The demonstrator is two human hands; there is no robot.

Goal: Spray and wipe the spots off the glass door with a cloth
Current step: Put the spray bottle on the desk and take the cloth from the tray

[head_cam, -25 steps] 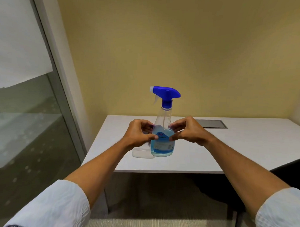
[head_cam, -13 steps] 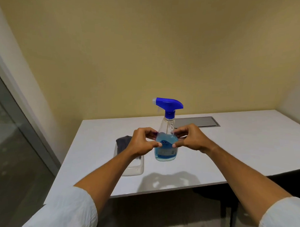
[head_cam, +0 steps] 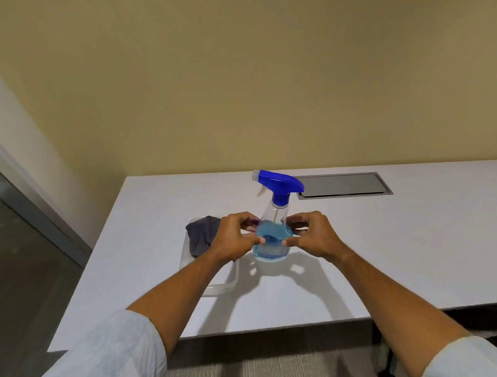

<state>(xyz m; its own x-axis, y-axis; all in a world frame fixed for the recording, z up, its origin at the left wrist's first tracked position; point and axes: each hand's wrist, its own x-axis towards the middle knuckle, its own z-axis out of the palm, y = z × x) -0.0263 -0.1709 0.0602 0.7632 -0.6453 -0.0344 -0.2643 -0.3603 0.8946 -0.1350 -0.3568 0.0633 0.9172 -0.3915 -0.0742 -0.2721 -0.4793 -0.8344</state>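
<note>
Blue liquid fills the lower part of the clear spray bottle (head_cam: 272, 240), and both hands are on it right now. It stands upright on the white tabletop (head_cam: 380, 249), its blue trigger head (head_cam: 279, 186) well above the knuckles, nozzle pointing off to the left-hand side.

Left hand (head_cam: 234, 238) comes in from that side, fingers curled, thumb and fingertips pinching the bottle's body at about the liquid line. Right hand (head_cam: 313, 237) mirrors it from the opposite side, thumb low on the front, fingers wrapped toward the back. Neither hand is spread wide; both are closed onto the bottle (whether the base is fully resting on the surface or just lifted, I cannot tell, though a shadow sits right beneath it).

Just behind and outside the left hand lies the dark grey cloth (head_cam: 203, 236), crumpled in the far end of a clear plastic tray (head_cam: 224, 289). That tray runs back under the left wrist toward the near edge.

Beyond the right hand, further back, a grey metal cable hatch (head_cam: 344, 184) is set flush into the surface. Far out past the left arm, the glass door (head_cam: 16, 265) and its grey frame show at the edge of view. Pale rolled sleeves (head_cam: 117, 350) cover both upper forearms.
</note>
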